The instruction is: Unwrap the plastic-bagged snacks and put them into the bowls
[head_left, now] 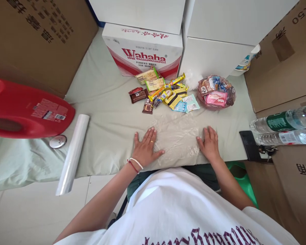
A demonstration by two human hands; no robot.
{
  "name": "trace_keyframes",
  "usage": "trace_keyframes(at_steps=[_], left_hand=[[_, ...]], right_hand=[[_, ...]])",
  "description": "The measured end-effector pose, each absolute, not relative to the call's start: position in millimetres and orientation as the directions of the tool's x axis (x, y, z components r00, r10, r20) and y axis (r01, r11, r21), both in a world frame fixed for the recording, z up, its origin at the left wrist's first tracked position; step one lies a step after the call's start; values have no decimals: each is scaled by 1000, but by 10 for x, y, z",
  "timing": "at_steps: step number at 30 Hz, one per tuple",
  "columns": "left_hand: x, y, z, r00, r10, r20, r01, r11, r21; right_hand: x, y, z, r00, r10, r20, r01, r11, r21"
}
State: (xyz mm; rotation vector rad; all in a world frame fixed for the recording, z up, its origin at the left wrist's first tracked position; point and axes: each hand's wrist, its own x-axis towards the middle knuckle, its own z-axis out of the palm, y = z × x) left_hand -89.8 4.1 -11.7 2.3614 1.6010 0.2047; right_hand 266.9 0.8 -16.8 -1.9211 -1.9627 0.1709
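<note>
A sheet of clear plastic film (177, 139) lies spread and wrinkled on the cloth-covered table in front of me. My left hand (146, 145) rests flat at its left edge, fingers spread, with a ring and two bracelets on. At the right edge of the film my right hand (209, 143) lies palm down, fingers stretched out. Neither hand grips anything. Beyond the film is a loose pile of wrapped snacks (165, 92) in yellow, brown and blue packets. Right of the pile sits a pinkish clear bowl (229, 103) filled with more packets.
A roll of plastic film (73, 153) lies left, partly over the table edge, near a round badge (57, 141) and a red jug (53, 115). A Wahaha carton (145, 51) stands behind. Two water bottles (283, 127), a black phone (250, 144) and keys (268, 149) lie right.
</note>
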Motion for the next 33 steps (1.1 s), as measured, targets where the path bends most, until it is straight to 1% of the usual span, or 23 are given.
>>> trace_keyframes(at_steps=[3, 5, 6, 8, 10, 13, 15, 17, 21, 22, 24, 26, 27, 30, 31, 33], left_hand=[[-895, 19, -112, 392, 918, -55, 884, -359, 299], [-891, 13, -111, 405, 913, -55, 878, -371, 302], [-892, 12, -111, 409, 911, -50, 875, -376, 305], [-898, 10, -108, 415, 909, -34, 869, -385, 310], [-904, 8, -97, 413, 910, -27, 869, -385, 311], [-907, 7, -77, 403, 914, -40, 874, -371, 315], [-907, 7, -72, 400, 916, -46, 872, -364, 326], [-910, 6, -78, 402, 915, -41, 866, -365, 343], [-923, -2, -92, 400, 917, -11, 850, -366, 379], [-927, -5, -92, 398, 918, -3, 847, -366, 386], [-934, -8, -87, 397, 918, 4, 841, -366, 398], [-939, -7, -85, 403, 915, 4, 836, -369, 406], [-940, -6, -87, 404, 915, 3, 834, -370, 409], [-942, 1, -100, 401, 916, 0, 833, -365, 417], [-942, 3, -105, 399, 917, -2, 833, -362, 420], [-941, 7, -110, 397, 918, -6, 832, -358, 424]], right_hand=[[2637, 23, -4, 49, 954, 295, 922, 71, -381], [2496, 154, 170, 14, 943, 333, 903, 131, -408], [2387, 261, 262, -38, 944, 327, 891, 180, -417], [2095, 546, 429, -214, 940, 264, 858, 310, -409], [1723, 891, 537, -429, 889, 162, 817, 458, -351], [1112, 1423, 566, -667, 744, 39, 729, 663, -168], [750, 1734, 523, -776, 631, 5, 629, 774, -64], [477, 1983, 469, -842, 537, -48, 538, 843, -5], [232, 2314, 461, -877, 440, -192, 442, 896, 37], [216, 2377, 486, -883, 427, -196, 430, 902, 33], [194, 2495, 546, -898, 413, -155, 419, 908, -6], [148, 2610, 589, -890, 445, -95, 451, 891, -47], [106, 2664, 595, -875, 476, -90, 481, 875, -55], [-80, 2801, 552, -815, 556, -163, 564, 826, -8], [-147, 2837, 527, -805, 569, -167, 576, 817, 12], [-255, 2894, 477, -792, 597, -126, 597, 801, 43]])
